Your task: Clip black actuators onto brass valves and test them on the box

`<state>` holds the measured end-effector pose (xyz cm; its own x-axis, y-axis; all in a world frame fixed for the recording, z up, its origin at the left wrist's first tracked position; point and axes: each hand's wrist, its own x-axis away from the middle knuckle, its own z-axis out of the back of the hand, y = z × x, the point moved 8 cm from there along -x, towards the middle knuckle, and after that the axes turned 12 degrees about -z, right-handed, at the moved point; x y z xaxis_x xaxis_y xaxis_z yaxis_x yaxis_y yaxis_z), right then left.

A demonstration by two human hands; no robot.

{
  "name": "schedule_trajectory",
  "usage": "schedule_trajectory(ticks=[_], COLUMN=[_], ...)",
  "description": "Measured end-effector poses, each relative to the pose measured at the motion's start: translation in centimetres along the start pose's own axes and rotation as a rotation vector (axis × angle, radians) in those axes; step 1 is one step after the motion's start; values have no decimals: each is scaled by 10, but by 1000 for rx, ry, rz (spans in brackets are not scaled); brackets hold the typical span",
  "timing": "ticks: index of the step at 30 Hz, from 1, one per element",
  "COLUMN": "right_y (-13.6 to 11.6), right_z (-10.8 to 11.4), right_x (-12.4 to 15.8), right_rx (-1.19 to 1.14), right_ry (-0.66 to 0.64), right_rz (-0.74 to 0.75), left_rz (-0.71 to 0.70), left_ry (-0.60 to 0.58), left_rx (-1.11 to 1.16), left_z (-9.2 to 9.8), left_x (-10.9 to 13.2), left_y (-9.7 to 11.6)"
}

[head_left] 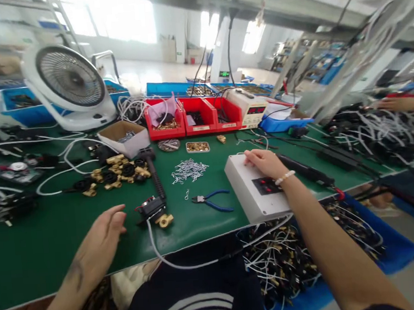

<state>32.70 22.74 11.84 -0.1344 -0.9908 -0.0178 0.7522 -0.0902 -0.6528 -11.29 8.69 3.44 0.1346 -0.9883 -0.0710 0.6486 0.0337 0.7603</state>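
My left hand [104, 230] rests on the green table mat [39, 242] with its fingers stretched out, holding nothing. Just right of it lies a black and brass valve assembly [154, 210] with a white cable running off the table's edge. My right hand [264, 163] lies on top of a white control box [252, 187], fingers curled down at its far edge; the box has red switches beside my wrist. Blue-handled pliers [212, 201] lie between the assembly and the box, with a heap of small white metal clips [188, 169] behind them.
A pile of brass and black fittings [114, 173], a cardboard box [123, 137], red bins [193, 116], a white fan [69, 84] and a power supply [251, 107] stand farther back. A blue crate of wired parts [299, 257] sits below the table. Another person's arm [402, 103] is at right.
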Motion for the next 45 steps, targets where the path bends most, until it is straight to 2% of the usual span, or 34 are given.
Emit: schedule_trajectory(ticks=[3, 7, 13, 19, 23, 27, 32, 35, 39, 41, 43, 45], right_y=[-7, -8, -5, -3, -3, -1, 0, 0, 2, 3, 4, 4], right_z=[1, 2, 2, 2, 2, 1, 0, 0, -1, -2, -2, -2], right_x=[3, 0, -3, -1, -1, 0, 1, 2, 1, 1, 0, 0], right_rx=[7, 43, 36, 79, 86, 84, 74, 67, 69, 67, 52, 29], right_ry=[-14, -14, -24, -19, -15, -20, -28, -31, -33, -40, -45, -45], right_rz=[20, 21, 25, 30, 32, 8, -15, -10, -12, -9, -2, 11], left_rz=[44, 53, 91, 74, 11, -107, -140, -118, -11, 28, 48, 45], left_ry=[-103, -178, -229, -271, -322, -344, -253, -246, -229, -218, -179, -83], left_rx=[182, 325, 486, 582, 673, 718, 595, 591, 734, 829, 946, 1100], left_z=[-23, -44, -58, -69, -75, -82, -88, -94, -101, -101, -95, -80], left_x=[-5, -16, -18, -25, -24, -8, 7, 10, 10, 10, 8, 7], left_y=[-3, 14, 37, 45, 51, 66, 73, 74, 73, 80, 91, 103])
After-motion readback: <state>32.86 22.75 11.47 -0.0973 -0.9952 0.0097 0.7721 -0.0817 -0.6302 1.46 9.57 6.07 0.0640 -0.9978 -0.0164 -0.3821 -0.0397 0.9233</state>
